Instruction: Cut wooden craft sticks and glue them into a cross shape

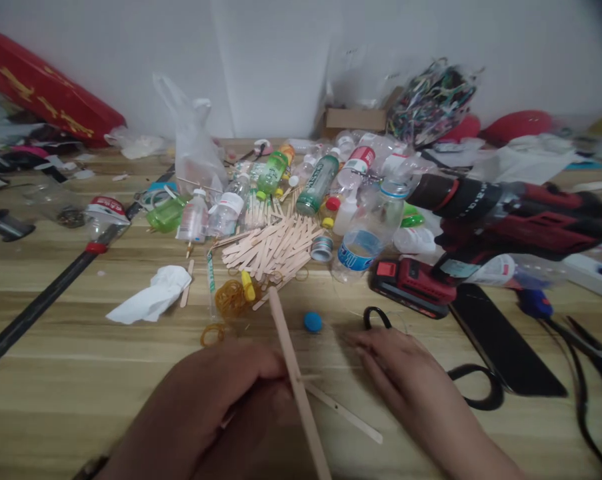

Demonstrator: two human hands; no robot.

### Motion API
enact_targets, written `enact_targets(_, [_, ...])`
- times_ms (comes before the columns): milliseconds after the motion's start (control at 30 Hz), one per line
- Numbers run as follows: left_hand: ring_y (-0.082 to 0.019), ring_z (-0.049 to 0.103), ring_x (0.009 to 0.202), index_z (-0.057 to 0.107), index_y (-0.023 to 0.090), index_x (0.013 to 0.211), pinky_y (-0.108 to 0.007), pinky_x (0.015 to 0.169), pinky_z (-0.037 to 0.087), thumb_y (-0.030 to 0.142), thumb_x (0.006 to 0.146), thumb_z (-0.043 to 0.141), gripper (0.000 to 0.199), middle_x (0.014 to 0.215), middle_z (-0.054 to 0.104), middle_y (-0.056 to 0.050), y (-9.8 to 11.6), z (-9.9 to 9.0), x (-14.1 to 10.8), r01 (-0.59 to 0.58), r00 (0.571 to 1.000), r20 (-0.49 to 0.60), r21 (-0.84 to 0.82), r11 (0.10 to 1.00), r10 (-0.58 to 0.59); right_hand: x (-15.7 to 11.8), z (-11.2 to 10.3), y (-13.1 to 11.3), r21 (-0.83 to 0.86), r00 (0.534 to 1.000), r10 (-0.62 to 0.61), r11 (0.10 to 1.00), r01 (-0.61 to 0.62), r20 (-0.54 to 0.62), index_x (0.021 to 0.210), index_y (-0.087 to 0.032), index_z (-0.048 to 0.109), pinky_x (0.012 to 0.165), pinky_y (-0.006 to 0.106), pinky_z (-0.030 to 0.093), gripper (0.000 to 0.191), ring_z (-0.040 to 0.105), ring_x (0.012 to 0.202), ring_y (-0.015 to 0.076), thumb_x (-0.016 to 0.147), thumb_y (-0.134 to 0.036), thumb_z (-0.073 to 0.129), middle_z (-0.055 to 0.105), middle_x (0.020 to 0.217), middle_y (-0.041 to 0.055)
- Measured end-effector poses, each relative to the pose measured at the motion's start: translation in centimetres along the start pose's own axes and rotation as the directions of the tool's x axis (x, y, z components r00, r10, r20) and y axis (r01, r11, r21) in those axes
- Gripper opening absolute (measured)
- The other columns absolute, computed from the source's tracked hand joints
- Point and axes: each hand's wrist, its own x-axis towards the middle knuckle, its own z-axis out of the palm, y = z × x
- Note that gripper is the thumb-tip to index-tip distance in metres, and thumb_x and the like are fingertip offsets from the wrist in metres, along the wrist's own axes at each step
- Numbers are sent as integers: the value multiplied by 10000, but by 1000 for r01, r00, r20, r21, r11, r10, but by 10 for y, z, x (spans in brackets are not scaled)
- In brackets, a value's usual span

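Note:
My left hand is closed on a long wooden stick, which stands up at a slant. A short thin peg crosses this stick near my fingers, and a flat craft stick with a small hole reaches out to the lower right behind it. My right hand reaches over the table beside black-handled scissors, its fingers extended near one handle loop; nothing shows clearly in its grasp. A blue bottle cap lies between the hands, further back.
Craft sticks lie heaped mid-table, with rubber bands in front. Plastic bottles stand and lie behind. A red-black drill and a phone are right; a white tissue and black rod are left.

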Motion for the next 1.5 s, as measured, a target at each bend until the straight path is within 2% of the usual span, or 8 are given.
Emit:
enact_targets(200, [-182, 674, 740, 644, 233, 950, -266, 644, 517, 204, 995, 434, 217, 844, 729, -14, -32, 29, 21, -229, 964, -58, 310, 923, 259, 24, -12, 23, 128, 958, 262, 961, -246, -121, 1115, -167, 638, 698, 412, 558, 347, 689, 782, 265, 887, -420, 567, 717, 900, 115])
enact_targets(367, [-192, 646, 661, 648, 169, 897, -305, 602, 517, 229, 1045, 335, 351, 757, 714, -47, -56, 49, 28, -367, 888, -68, 490, 791, 455, 63, -11, 45, 228, 904, 364, 922, -314, -226, 1392, -131, 407, 845, 449, 552, 684, 643, 1093, 307, 841, -486, 606, 619, 1270, 207])
enact_targets(500, [-186, 642, 662, 657, 170, 913, -304, 596, 529, 202, 1045, 323, 360, 752, 707, -42, -61, 55, 26, -384, 883, -51, 492, 781, 466, 94, -3, 46, 285, 896, 370, 911, -297, -247, 1330, -147, 441, 975, 483, 469, 697, 597, 1173, 326, 767, -480, 681, 609, 1305, 192])
enact_targets(667, [-178, 637, 663, 666, 178, 893, -292, 606, 545, 192, 1050, 286, 411, 784, 721, -58, -61, 55, 27, -416, 865, -57, 477, 774, 499, 114, 20, 18, 320, 911, 357, 905, -281, -209, 1151, -176, 541, 803, 429, 520, 487, 666, 921, 291, 743, -392, 695, 706, 1049, 123])
enact_targets(900, [-195, 630, 682, 667, 175, 939, -288, 575, 521, 223, 1039, 301, 383, 807, 721, -72, -71, 54, 25, -461, 853, 1, 469, 753, 522, 126, 36, 5, 316, 940, 292, 921, -227, -176, 1207, -172, 510, 721, 351, 505, 514, 646, 867, 242, 753, -332, 690, 684, 1059, 104])
enact_targets(1200, [-184, 614, 639, 665, 182, 875, -273, 558, 498, 214, 1064, 193, 509, 742, 704, -54, -68, 54, 26, -436, 855, -20, 513, 739, 519, 110, 19, 18, 240, 969, 234, 948, -209, -81, 1314, -178, 488, 806, 365, 533, 720, 635, 1060, 268, 676, -277, 807, 645, 1234, 121])
enact_targets(1333, [-187, 611, 666, 670, 194, 895, -280, 575, 508, 197, 1052, 246, 453, 795, 715, -54, -65, 53, 22, -411, 885, 5, 474, 778, 465, 101, -6, 41, 122, 950, 305, 947, -296, -70, 1270, -166, 555, 828, 380, 546, 481, 672, 977, 236, 814, -220, 700, 655, 1194, 124])
enact_targets(1500, [-194, 638, 719, 655, 186, 933, -295, 633, 534, 124, 1025, 296, 376, 842, 727, -59, -64, 57, 21, -428, 888, 42, 445, 787, 459, 134, -18, 67, -30, 891, 432, 898, -440, -137, 1256, -182, 577, 885, 474, 535, 357, 626, 1063, 248, 936, -332, 627, 601, 1271, 95])
